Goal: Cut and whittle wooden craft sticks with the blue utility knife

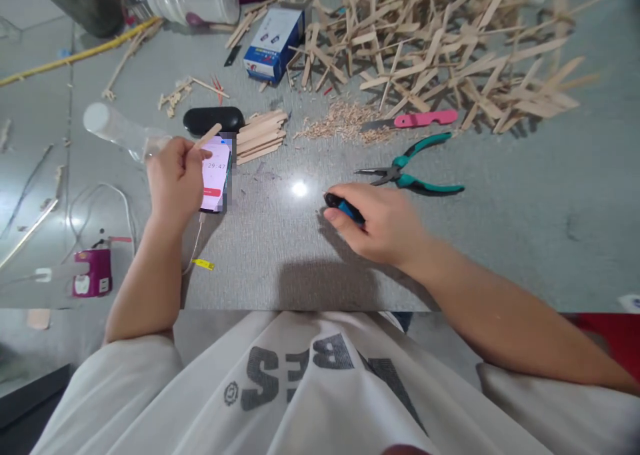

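My left hand (175, 175) is closed on a flat wooden craft stick (209, 135), held above a lit phone (217, 168) that shows digits. A stack of similar wooden sticks (261, 135) lies just right of the phone, beside a black oval case (214, 119). My right hand (383, 221) is wrapped round a tool with a black and blue handle (345, 207); the fingers hide most of it, so its kind cannot be made out. Beyond that hand rest open long-nose pliers (395, 173) with teal grips. Further back lies a pink-handled knife (425, 118), its blade among wood crumbs (345, 118).
A big heap of crossed wooden sticks (430, 48) covers the back right. Near it stands a blue and white box (275, 45). Clear plastic bottles (200, 0) lie at the back and left. A white cable (193, 248) runs from the phone toward the table's front edge.
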Available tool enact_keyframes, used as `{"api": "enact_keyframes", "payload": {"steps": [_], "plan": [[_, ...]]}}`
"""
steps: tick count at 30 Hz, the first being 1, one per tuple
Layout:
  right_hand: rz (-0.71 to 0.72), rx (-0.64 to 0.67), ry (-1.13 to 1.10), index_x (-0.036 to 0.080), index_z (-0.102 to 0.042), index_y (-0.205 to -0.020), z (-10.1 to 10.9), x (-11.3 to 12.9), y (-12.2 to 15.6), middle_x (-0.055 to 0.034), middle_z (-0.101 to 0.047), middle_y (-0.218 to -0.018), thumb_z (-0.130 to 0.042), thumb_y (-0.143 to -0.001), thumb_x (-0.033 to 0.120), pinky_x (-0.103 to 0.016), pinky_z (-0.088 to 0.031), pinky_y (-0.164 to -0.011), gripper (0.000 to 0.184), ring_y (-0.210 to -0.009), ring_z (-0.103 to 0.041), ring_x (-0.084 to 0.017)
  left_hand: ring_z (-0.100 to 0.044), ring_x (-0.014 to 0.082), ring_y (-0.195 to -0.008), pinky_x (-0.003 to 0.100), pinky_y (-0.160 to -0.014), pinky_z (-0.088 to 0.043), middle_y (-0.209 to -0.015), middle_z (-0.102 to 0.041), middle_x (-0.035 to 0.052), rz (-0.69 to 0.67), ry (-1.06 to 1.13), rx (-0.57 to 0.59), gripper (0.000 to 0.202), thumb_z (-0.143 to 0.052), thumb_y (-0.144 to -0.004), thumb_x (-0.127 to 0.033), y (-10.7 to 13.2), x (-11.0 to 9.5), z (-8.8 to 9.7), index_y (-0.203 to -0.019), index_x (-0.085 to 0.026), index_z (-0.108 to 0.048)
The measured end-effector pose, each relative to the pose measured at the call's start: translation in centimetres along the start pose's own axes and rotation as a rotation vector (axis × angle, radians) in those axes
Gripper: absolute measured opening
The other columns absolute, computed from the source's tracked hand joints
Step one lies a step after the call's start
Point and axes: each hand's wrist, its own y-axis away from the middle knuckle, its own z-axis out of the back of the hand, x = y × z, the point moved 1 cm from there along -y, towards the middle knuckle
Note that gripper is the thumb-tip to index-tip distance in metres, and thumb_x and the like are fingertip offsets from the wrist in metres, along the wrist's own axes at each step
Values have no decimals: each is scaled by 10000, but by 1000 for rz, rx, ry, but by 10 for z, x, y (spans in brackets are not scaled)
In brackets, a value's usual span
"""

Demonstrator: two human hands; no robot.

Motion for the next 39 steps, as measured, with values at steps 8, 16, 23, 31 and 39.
{"api": "enact_keyframes", "payload": {"steps": [8,16,23,31,39], "plan": [[-11,-14,-35,230,-762,-1262,6,-3,3,-100,-889,-1049,-557,-1237,455,-375,-610,-716,305,-890,-848,-262,-472,143,-630,374,-699,-346,-753,-650,-21,73,-140,-14,190,-610,-1004,-278,7,-8,5,-962,-232,-789],[-20,36,11,243,-715,-1230,16,-6,1,-83,-878,-987,-555,-1226,389,-374,-620,-680,216,-821,-840,-257,-519,176,-634,380,-688,-387,-802,-756,16,87,-140,17,239,-615,-998,-337,14,-6,0,-1002,-245,-837],[-53,-31,11,236,-759,-1229,11,-9,1,-99,-891,-1020,-560,-1216,436,-386,-634,-738,282,-888,-862,-281,-510,169,-606,375,-642,-365,-832,-801,14,60,-108,-24,185,-604,-1005,-307,14,-10,-1,-951,-253,-773],[-109,-89,-19,240,-772,-1201,1,-19,-7,-105,-845,-976,-392,-1234,667,-411,-572,-763,573,-870,-808,-292,-506,176,-621,358,-640,-362,-696,-647,-1,-20,77,5,169,-629,-965,-320,25,-30,-9,-864,-254,-748],[-207,-71,-302,249,-743,-1208,7,-16,-18,-26,-720,-800,-353,-1197,861,-388,-517,-717,726,-675,-665,-219,-714,214,-805,372,-797,-539,-930,-793,80,-377,110,735,294,-644,-1052,-333,78,-78,-31,-937,-215,-887]]}}
